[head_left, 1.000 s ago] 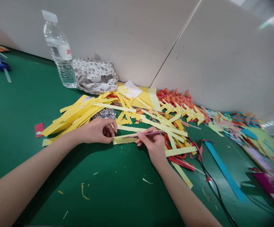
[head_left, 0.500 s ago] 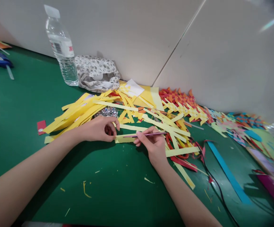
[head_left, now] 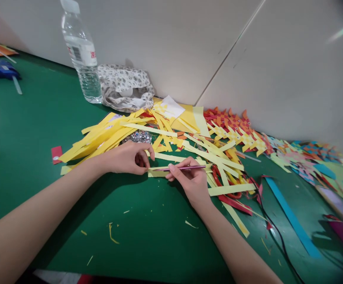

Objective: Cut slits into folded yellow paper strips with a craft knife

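My left hand (head_left: pixel 127 158) rests on the green table, its fingers pinched on the left end of a pale yellow paper strip (head_left: pixel 158 172). My right hand (head_left: pixel 191 179) is closed round a thin pink stick (head_left: pixel 183 168) that lies along the strip, its tip pointing left toward my left fingers. Both hands sit at the near edge of a heap of yellow paper strips (head_left: pixel 106 134). A small pile of googly eyes (head_left: pixel 137 137) lies just behind my left hand.
A water bottle (head_left: pixel 82 51) and a patterned cloth pouch (head_left: pixel 124 87) stand by the wall. Woven paper fish (head_left: pixel 236 130) in orange, yellow and other colours line the wall to the right. A blue strip (head_left: pixel 289 217), a black cable (head_left: pixel 272 228) and red strips lie right of my hand.
Both hands stay in nearly the same grip on the strip and the stick. The view has shifted slightly, so everything sits a little further right and lower in the frame.
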`<action>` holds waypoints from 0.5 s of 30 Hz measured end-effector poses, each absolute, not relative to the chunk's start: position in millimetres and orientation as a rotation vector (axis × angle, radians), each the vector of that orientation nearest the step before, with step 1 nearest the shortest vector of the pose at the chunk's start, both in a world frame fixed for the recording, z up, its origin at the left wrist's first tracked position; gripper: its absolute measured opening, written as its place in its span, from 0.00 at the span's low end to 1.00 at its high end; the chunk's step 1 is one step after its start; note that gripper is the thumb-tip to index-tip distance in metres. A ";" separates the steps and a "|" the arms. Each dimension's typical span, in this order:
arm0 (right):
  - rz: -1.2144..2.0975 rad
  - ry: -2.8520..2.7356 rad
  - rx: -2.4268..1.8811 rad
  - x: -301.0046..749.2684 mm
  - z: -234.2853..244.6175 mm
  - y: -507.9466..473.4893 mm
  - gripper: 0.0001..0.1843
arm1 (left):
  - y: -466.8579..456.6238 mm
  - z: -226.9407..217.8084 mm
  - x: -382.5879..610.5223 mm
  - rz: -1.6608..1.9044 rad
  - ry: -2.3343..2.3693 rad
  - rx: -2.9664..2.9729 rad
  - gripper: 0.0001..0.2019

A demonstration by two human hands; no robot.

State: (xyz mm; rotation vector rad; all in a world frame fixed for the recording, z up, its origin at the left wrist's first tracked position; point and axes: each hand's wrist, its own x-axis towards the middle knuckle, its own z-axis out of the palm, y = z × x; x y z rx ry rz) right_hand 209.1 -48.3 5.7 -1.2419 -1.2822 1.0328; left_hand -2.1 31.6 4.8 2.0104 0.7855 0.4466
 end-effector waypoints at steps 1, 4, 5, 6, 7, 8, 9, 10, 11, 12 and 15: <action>1.032 -1.284 -1.242 209.3 5.4 -48.0 0.14 | 31.8 4.7 -2.2 0.451 0.785 2.016 0.12; 1.018 -1.270 -1.249 210.5 3.9 -46.8 0.14 | 32.3 4.5 -2.3 0.459 0.780 2.020 0.12; 1.012 -1.261 -1.247 211.0 3.4 -46.4 0.14 | 32.3 4.6 -2.4 0.459 0.779 2.018 0.12; 1.010 -1.252 -1.242 211.4 3.1 -46.2 0.14 | 32.2 4.8 -2.5 0.457 0.780 2.014 0.12; 1.010 -1.246 -1.235 211.7 2.9 -46.1 0.14 | 32.0 5.0 -2.6 0.455 0.781 2.009 0.12; 1.011 -1.244 -1.228 211.9 2.8 -46.2 0.14 | 31.7 5.4 -2.7 0.455 0.783 2.004 0.12; 1.013 -1.246 -1.223 212.0 2.8 -46.3 0.14 | 31.4 5.7 -2.9 0.453 0.786 1.999 0.12; 1.014 -1.251 -1.221 211.9 3.0 -46.6 0.13 | 31.0 6.1 -2.9 0.452 0.791 1.995 0.12; 1.015 -1.257 -1.221 211.7 3.3 -46.9 0.13 | 30.7 6.4 -3.0 0.452 0.795 1.994 0.12; 1.017 -1.262 -1.224 211.5 3.6 -47.2 0.13 | 30.4 6.7 -3.0 0.453 0.797 1.994 0.13; 1.033 -1.277 -1.231 210.6 4.8 -47.6 0.13 | 29.9 7.2 -2.7 0.448 0.802 1.990 0.13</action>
